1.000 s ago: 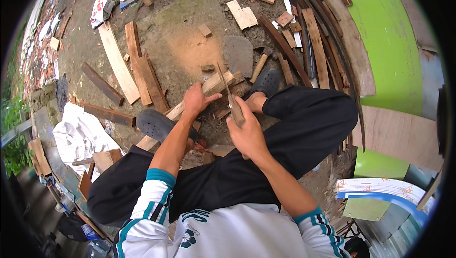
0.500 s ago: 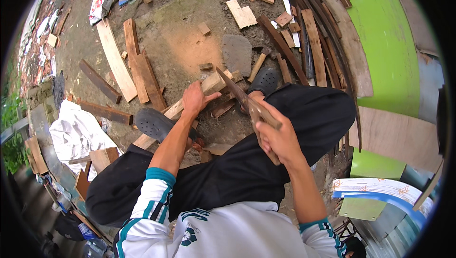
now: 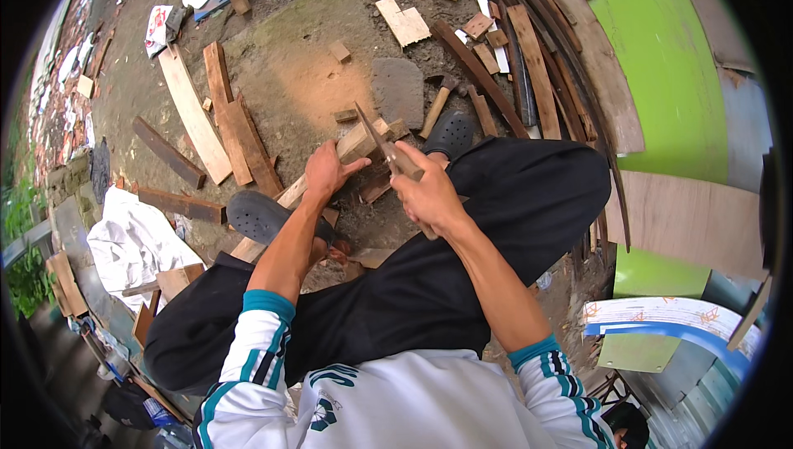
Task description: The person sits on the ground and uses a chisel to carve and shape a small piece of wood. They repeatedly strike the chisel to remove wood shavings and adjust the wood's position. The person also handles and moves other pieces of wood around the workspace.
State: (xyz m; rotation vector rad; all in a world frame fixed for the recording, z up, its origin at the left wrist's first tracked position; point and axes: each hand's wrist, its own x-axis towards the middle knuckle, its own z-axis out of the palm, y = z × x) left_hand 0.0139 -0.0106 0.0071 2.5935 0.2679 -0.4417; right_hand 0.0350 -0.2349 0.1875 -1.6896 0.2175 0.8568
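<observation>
My right hand (image 3: 429,194) is closed round the wooden handle of a handsaw (image 3: 377,133). Its narrowing blade points forward and left, lying across a pale wooden beam (image 3: 357,145) close to the beam's far end. Behind the saw, my left hand (image 3: 328,171) grips the beam from above, thumb stretched out to the right. The beam runs slantwise from near my left knee, over my left clog (image 3: 258,216), to a small wood block beneath its far end. Whether the teeth have bitten into the wood is too small to tell.
A hammer (image 3: 438,108) lies beside my right clog (image 3: 453,133). Sawdust (image 3: 322,90) covers the ground ahead, with a flat grey stone (image 3: 396,92) beside it. Planks (image 3: 194,110) lie to the left, and long boards (image 3: 535,69) are stacked right. A white cloth (image 3: 136,230) lies left.
My right hand and the saw have moved forward and left, bringing the blade over the beam at a different angle. My left hand stays on the beam. The whole view has shifted slightly.
</observation>
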